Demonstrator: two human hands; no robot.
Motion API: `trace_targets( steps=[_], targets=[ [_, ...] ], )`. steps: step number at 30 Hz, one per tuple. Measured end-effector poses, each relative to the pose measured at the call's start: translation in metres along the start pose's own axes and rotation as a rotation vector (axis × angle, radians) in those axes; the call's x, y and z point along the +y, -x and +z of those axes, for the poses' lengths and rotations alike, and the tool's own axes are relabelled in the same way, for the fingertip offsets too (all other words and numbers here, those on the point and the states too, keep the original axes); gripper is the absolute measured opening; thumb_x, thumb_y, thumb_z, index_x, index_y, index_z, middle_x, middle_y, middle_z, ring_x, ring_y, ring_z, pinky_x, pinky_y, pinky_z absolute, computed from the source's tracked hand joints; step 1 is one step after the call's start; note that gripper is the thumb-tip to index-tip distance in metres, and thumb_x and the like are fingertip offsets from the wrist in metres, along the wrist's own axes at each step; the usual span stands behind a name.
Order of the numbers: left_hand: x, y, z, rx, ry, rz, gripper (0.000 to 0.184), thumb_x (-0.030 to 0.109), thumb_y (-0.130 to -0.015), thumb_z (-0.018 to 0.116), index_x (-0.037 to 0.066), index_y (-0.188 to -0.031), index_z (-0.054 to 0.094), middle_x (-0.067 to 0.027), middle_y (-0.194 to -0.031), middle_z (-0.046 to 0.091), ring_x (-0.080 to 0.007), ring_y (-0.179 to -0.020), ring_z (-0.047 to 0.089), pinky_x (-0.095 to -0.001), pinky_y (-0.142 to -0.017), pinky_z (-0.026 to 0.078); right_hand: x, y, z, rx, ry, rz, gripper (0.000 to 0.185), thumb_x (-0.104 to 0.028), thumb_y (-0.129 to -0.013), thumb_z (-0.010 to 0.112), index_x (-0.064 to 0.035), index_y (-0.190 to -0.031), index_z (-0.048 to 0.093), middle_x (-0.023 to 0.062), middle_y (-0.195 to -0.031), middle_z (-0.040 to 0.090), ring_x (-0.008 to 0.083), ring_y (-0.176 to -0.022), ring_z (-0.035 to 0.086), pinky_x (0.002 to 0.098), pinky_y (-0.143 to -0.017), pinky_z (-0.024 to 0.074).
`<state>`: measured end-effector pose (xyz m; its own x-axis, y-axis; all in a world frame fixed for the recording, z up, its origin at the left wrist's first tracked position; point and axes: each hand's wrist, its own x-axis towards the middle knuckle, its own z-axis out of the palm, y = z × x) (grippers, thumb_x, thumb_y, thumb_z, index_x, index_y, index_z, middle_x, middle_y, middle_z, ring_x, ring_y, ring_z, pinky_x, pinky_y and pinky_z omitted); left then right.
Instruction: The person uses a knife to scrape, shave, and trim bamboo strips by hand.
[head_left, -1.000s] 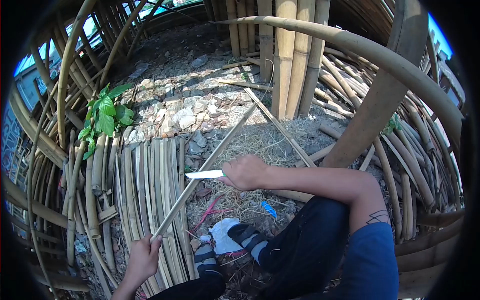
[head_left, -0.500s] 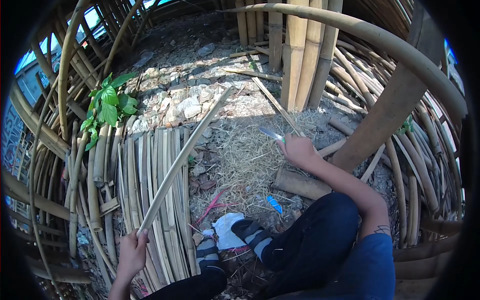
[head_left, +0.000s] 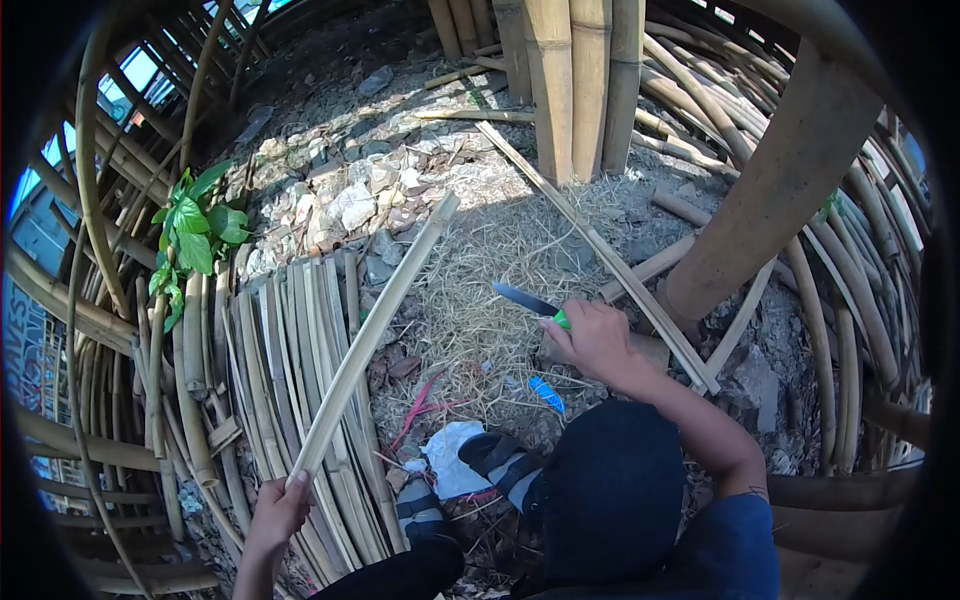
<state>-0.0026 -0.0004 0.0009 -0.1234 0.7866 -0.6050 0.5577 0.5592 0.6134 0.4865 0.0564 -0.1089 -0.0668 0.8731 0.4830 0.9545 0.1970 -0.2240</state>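
In the head view, my left hand [head_left: 278,512] is closed around the near end of a long split bamboo strip [head_left: 374,338]. The strip slants up and away to the right, its far end above the straw-covered ground. My right hand [head_left: 598,345] grips a knife [head_left: 526,298] by its green handle, the blade pointing left. A gap separates the blade from the strip. Below my left hand's strip lies a row of split bamboo strips [head_left: 290,350], side by side on the ground.
Thick bamboo poles [head_left: 590,90] stand ahead, and a leaning pole [head_left: 770,190] rises at the right. Another strip [head_left: 610,260] lies beyond my right hand. Straw shavings [head_left: 480,270], a blue wrapper [head_left: 547,394] and a leafy plant [head_left: 192,225] are around. My sandaled feet [head_left: 505,468] are close.
My right hand has come lower and closer to my body with the knife. The strip in my left hand has shifted slightly, showing more of its flat face. The camera view has tilted and shifted.
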Motion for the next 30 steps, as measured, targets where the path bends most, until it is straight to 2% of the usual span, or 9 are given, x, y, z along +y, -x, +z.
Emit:
trace_targets(
  steps=[3,7,12,19,21,24,28,29,30],
  targets=[
    [0.016,-0.001,0.007,-0.138,0.030,-0.110,0.049,0.043,-0.102,0.054,0.000,-0.079,0.062,0.0016,-0.051,0.044,-0.0073,-0.041,0.038,-0.0245,-0.039,0.027,-0.001,0.010,0.003,0.008,-0.131,0.046,0.041,-0.041,-0.088,0.070,-0.0028,-0.078,0.057,0.0127,-0.065,0.060,0.0316,-0.062,0.064,0.0418,-0.056,0.0508],
    [0.023,-0.009,0.021,-0.173,-0.071,-0.053,0.046,0.041,-0.102,0.054,0.001,-0.081,0.061,0.0014,-0.052,0.044,-0.0078,-0.041,0.038,-0.0255,-0.039,0.027,-0.003,0.021,0.005,0.014,-0.300,0.096,0.041,-0.038,-0.084,0.075,-0.0012,-0.078,0.057,0.0140,-0.066,0.060,0.0335,-0.063,0.063,0.0422,-0.057,0.0503],
    [0.037,-0.008,0.029,-0.150,-0.088,-0.066,0.043,0.041,-0.102,0.054,0.003,-0.082,0.059,0.0012,-0.052,0.045,-0.0078,-0.040,0.038,-0.0258,-0.039,0.028,-0.003,0.026,0.000,0.196,-0.378,-0.009,0.038,-0.031,-0.081,0.079,0.0005,-0.081,0.058,0.0153,-0.070,0.061,0.0342,-0.063,0.062,0.0425,-0.057,0.0494],
    [0.047,-0.005,0.025,-0.088,-0.013,-0.066,0.043,0.044,-0.102,0.053,0.004,-0.088,0.060,0.0016,-0.051,0.044,-0.0088,-0.039,0.039,-0.0262,-0.038,0.030,-0.009,0.041,-0.022,0.094,-0.545,0.069,0.034,-0.028,-0.085,0.076,0.0017,-0.086,0.061,0.0159,-0.072,0.062,0.0341,-0.064,0.063,0.0426,-0.060,0.0492],
    [0.053,0.001,0.019,-0.113,-0.006,-0.004,0.050,0.051,-0.103,0.046,0.004,-0.089,0.058,0.0014,-0.051,0.044,-0.0092,-0.039,0.039,-0.0258,-0.039,0.031,-0.019,0.042,-0.031,0.017,-0.626,0.284,0.029,-0.025,-0.088,0.074,0.0006,-0.085,0.060,0.0162,-0.072,0.063,0.0333,-0.064,0.063,0.0421,-0.060,0.0482],
    [0.054,0.008,0.010,-0.137,0.038,0.106,0.075,0.070,-0.100,0.019,0.006,-0.088,0.057,0.0016,-0.054,0.046,-0.0095,-0.041,0.040,-0.0257,-0.041,0.033,-0.027,0.035,-0.032,0.048,-0.566,0.204,0.029,-0.025,-0.088,0.073,-0.0006,-0.081,0.059,0.0155,-0.070,0.063,0.0323,-0.060,0.062,0.0413,-0.056,0.0457],
    [0.071,0.028,0.007,-0.172,0.059,0.233,0.082,0.074,-0.096,0.008,0.006,-0.098,0.055,-0.0010,-0.061,0.049,-0.0102,-0.047,0.043,-0.0260,-0.046,0.038,-0.052,-0.008,-0.072,-0.084,-0.603,0.203,0.035,-0.027,-0.083,0.078,-0.0012,-0.075,0.056,0.0140,-0.064,0.059,0.0296,-0.059,0.060,0.0377,-0.053,0.0418],
    [0.073,0.031,0.007,-0.155,-0.002,0.277,0.085,0.076,-0.094,0.006,0.006,-0.100,0.054,-0.0009,-0.063,0.050,-0.0107,-0.049,0.044,-0.0270,-0.047,0.039,-0.060,-0.024,-0.083,-0.082,-0.616,0.161,0.035,-0.027,-0.083,0.078,-0.0012,-0.075,0.056,0.0140,-0.064,0.059,0.0296,-0.059,0.060,0.0377,-0.053,0.0418],
    [0.079,0.037,0.009,-0.119,-0.019,0.295,0.087,0.078,-0.093,0.006,0.006,-0.097,0.055,-0.0013,-0.064,0.050,-0.0114,-0.049,0.044,-0.0277,-0.048,0.039,-0.068,-0.040,-0.092,-0.010,-0.535,-0.016,0.031,-0.026,-0.082,0.080,-0.0024,-0.081,0.060,0.0123,-0.067,0.060,0.0287,-0.060,0.061,0.0378,-0.053,0.0431]
  ],
)
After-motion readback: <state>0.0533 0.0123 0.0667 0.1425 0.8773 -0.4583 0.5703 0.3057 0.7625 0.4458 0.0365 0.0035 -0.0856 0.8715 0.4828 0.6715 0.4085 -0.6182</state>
